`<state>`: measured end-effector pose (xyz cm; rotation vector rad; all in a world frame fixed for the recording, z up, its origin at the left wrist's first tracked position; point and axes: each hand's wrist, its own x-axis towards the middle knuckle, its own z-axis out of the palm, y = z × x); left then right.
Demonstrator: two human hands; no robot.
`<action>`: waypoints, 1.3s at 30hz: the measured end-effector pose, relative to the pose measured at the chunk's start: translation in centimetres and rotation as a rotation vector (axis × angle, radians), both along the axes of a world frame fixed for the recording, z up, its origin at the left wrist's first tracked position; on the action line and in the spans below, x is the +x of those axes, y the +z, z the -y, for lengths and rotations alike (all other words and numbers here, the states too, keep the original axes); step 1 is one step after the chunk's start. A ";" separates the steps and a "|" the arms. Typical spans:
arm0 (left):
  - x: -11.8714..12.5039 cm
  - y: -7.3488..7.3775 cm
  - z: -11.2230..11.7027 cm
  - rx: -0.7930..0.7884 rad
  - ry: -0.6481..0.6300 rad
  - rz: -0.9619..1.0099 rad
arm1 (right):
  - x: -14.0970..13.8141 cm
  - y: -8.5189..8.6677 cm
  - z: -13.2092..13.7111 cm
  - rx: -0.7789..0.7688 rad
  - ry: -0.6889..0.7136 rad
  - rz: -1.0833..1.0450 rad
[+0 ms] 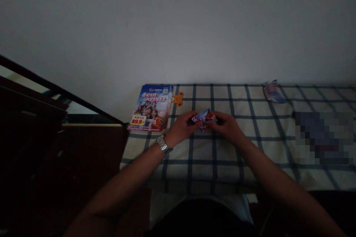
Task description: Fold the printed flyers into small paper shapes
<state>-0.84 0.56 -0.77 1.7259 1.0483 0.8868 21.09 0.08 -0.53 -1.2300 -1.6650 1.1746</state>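
Folded flyer (pixel 205 117) held above checked cloth (pixel 203 152), between person's two hands. Left hand (pixel 185 126) pinches its left side, thumb in front; right hand (pixel 226 124) grips right side likewise. Silver watch (pixel 164 144) on left wrist. Flyer stack (pixel 151 109) lies flat left of hands, printed side up, "89.9" near lower corner. Orange animal-shaped piece (pixel 178 99) just beside stack's right edge. Creased printed paper (pixel 274 92) well apart, far right, near wall (pixel 194 26). Pixelated dark object (pixel 319 137) nearer person, details hidden. Dark rail (pixel 61 92) slants at left.
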 end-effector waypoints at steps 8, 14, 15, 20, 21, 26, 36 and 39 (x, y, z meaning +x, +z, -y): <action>-0.1 0.2 0.1 0.058 0.019 -0.123 | 0.0 0.2 0.1 0.061 0.017 0.106; 0.1 0.6 0.2 0.041 0.015 -0.133 | -0.1 0.2 0.2 0.066 0.010 0.141; 0.1 0.6 0.2 0.039 0.016 -0.140 | -0.1 0.1 0.2 0.062 0.010 0.150; 0.3 1.0 0.3 0.017 0.017 -0.141 | -0.1 0.0 0.1 0.046 0.015 0.145; 0.3 1.0 0.3 0.013 0.020 -0.139 | -0.1 -0.1 0.1 0.042 0.019 0.131; 0.4 1.0 0.4 0.021 0.025 -0.169 | -0.1 -0.4 0.0 0.022 0.023 0.124; 0.4 0.9 0.6 0.025 0.014 -0.173 | -0.1 -0.3 0.2 0.063 0.011 0.138; 0.4 0.9 0.6 0.036 0.011 -0.164 | -0.1 -0.1 0.2 0.050 0.017 0.124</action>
